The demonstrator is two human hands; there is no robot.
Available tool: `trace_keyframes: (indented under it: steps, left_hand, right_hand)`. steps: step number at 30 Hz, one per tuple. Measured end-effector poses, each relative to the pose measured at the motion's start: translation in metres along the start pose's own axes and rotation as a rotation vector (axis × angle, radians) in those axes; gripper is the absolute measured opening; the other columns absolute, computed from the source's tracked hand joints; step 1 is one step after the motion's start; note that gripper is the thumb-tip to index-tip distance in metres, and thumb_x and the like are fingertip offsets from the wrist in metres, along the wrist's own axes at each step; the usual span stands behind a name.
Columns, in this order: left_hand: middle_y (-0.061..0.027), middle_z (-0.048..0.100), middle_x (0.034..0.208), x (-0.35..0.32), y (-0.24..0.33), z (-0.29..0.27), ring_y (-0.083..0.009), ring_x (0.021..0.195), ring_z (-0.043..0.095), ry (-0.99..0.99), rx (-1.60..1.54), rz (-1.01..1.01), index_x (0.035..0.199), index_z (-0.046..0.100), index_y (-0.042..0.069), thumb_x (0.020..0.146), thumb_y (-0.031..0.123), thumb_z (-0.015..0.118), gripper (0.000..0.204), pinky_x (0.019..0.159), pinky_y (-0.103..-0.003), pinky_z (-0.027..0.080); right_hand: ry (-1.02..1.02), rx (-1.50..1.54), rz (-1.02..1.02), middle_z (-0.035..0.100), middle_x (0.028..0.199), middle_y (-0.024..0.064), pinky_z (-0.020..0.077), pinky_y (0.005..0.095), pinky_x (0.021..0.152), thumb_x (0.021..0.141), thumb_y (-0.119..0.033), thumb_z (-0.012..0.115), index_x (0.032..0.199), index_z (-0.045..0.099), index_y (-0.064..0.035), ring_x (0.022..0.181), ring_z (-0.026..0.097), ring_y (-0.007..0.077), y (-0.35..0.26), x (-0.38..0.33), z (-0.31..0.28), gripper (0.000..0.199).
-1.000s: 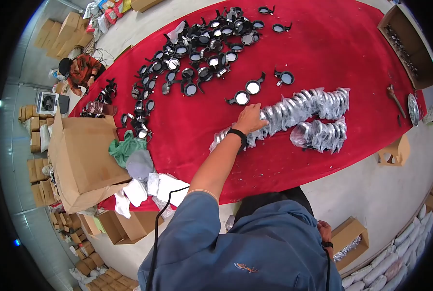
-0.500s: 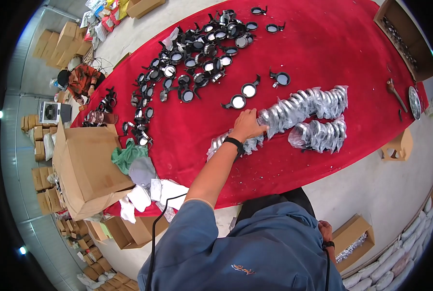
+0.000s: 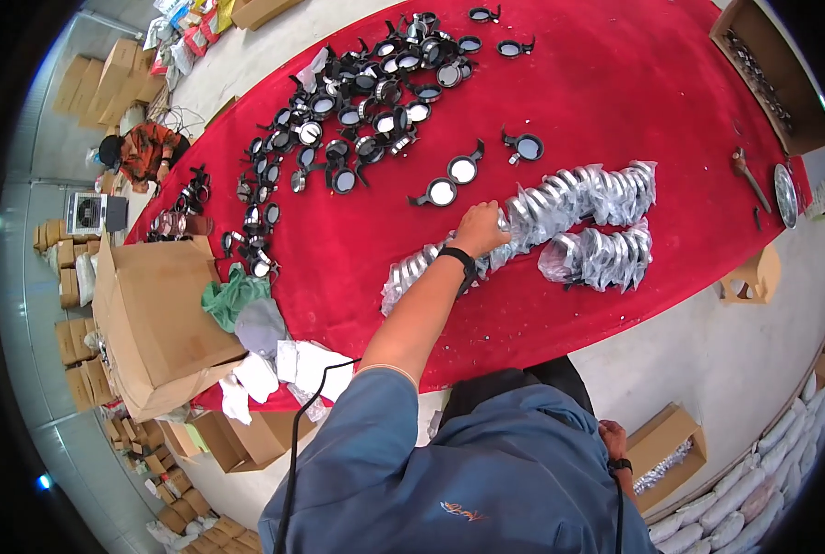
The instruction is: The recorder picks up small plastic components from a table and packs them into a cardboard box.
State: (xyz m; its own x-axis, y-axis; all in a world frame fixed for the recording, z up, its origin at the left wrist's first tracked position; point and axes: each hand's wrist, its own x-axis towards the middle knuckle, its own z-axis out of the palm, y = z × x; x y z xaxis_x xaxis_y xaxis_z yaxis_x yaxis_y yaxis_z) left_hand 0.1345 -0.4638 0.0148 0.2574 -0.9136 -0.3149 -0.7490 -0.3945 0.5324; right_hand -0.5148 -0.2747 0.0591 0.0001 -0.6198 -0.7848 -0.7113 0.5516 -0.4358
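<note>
My left hand (image 3: 481, 231) is closed over a long row of round silver-edged parts in clear plastic (image 3: 546, 208); its fingertips are partly hidden against the wrapped parts. A shorter row of wrapped round parts (image 3: 602, 257) lies just nearer, to the right. Beyond the hand are three loose black round parts with side tabs and pale discs, one a black-rimmed part (image 3: 462, 169). My right hand (image 3: 613, 440) hangs low beside my jacket with curled fingers; whether anything is in it is hidden.
More black round parts (image 3: 366, 111) are heaped on the red-covered table (image 3: 615, 92). A large carton (image 3: 168, 314) and cloths (image 3: 263, 325) sit at left. At right are a hammer-like tool (image 3: 752, 181), a metal dish (image 3: 786, 196) and a carton (image 3: 772, 83). Another person (image 3: 144, 155) sits far left.
My left hand has moved slightly up and right along the wrapped row, and more of the row's left end now shows. The whole view has shifted a little. My right hand stays low.
</note>
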Motion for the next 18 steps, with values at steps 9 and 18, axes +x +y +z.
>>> trace_keyframes:
  steps: [9, 18]
  left_hand:
    - [-0.0276, 0.073, 0.131, -0.022, -0.009, -0.014, -0.0434, 0.127, 0.070, -0.060, 0.016, 0.026, 0.138, 0.064, -0.006, 0.081, 0.032, 0.089, 0.073, 0.111, -0.051, 0.056]
    - [-0.0261, 0.060, 0.158, -0.093, -0.049, -0.061, -0.0422, 0.149, 0.054, 0.103, -0.142, 0.035, 0.158, 0.052, -0.002, 0.081, 0.036, 0.093, 0.095, 0.124, -0.050, 0.046]
  right_hand:
    - [-0.078, -0.547, -0.946, 0.074, 0.118, 0.0252, 0.0582, 0.0528, 0.094, 0.090, -0.012, 0.078, 0.127, 0.072, -0.0008, 0.113, 0.070, 0.0485, -0.305, 0.128, 0.081, 0.038]
    - [-0.267, -1.006, -1.252, 0.062, 0.144, 0.0253, 0.0591, 0.0522, 0.105, 0.088, 0.005, 0.068, 0.164, 0.045, -0.0048, 0.128, 0.068, 0.0456, -0.522, 0.181, 0.228, 0.080]
